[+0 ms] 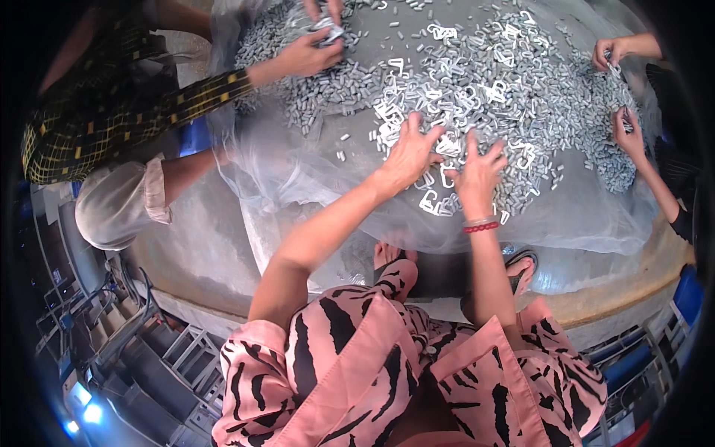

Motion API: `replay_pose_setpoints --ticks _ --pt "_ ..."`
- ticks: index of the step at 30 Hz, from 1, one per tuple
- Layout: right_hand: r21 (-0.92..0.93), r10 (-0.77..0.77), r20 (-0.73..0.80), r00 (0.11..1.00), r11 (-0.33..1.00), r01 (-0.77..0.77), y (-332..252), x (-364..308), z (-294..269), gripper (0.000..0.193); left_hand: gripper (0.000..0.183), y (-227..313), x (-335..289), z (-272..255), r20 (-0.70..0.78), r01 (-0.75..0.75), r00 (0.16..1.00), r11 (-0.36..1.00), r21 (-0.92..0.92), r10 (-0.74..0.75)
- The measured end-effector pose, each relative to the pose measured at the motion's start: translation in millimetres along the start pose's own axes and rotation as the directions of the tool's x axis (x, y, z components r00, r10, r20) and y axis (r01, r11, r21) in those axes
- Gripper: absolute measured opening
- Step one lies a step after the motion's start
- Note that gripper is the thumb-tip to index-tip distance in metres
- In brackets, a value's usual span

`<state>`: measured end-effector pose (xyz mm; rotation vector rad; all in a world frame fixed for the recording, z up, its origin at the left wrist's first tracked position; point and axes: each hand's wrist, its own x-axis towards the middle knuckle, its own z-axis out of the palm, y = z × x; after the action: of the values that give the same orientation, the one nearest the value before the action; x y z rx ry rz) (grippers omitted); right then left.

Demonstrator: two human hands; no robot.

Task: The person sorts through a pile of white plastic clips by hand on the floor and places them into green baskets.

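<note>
My left hand [410,155] reaches into the near side of a spread pile, its fingers apart among white clip-shaped pieces [388,113]. Close by on its right, my right hand [477,179] has its fingers spread too, with a red bead bracelet on the wrist. Between both hands lie several white looped pieces [448,144], partly covered by my fingers. Small grey cylindrical pieces [555,104] make up most of the pile. Neither hand shows a firm grip on anything; what lies under the fingertips is hidden.
A translucent plastic sheet [298,179] lies under the pile, rumpled at its edges. At the left, another person's hand [307,56] holds white pieces. Another person's hands [629,134] work at the right edge. My feet [523,272] are just below the sheet.
</note>
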<state>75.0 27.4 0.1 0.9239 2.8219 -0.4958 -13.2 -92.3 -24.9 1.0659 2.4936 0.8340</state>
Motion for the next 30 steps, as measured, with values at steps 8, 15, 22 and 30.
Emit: replay_pose_setpoints --ticks 8,15,22,30 --pt "0.736 -0.2 0.006 0.98 0.665 0.131 -39 19 37 0.03 0.04 -54 -15 -52 0.024 0.308 0.945 0.861 -0.405 -0.327" --pt "0.91 -0.301 0.408 0.862 0.206 -0.359 -50 48 -46 0.044 0.029 -50 -14 -122 0.254 0.338 0.927 0.317 -0.886 -0.278" --pt "0.828 -0.202 0.396 0.896 0.5 -0.253 -22 57 -36 0.042 0.032 -74 -6 -115 0.25 0.453 0.857 0.427 -0.783 -0.451" --pt "0.902 -0.236 0.43 0.871 0.143 -0.407 -37 47 -25 0.031 0.051 -74 -7 -46 -0.144 0.415 0.901 0.91 0.011 -0.409"
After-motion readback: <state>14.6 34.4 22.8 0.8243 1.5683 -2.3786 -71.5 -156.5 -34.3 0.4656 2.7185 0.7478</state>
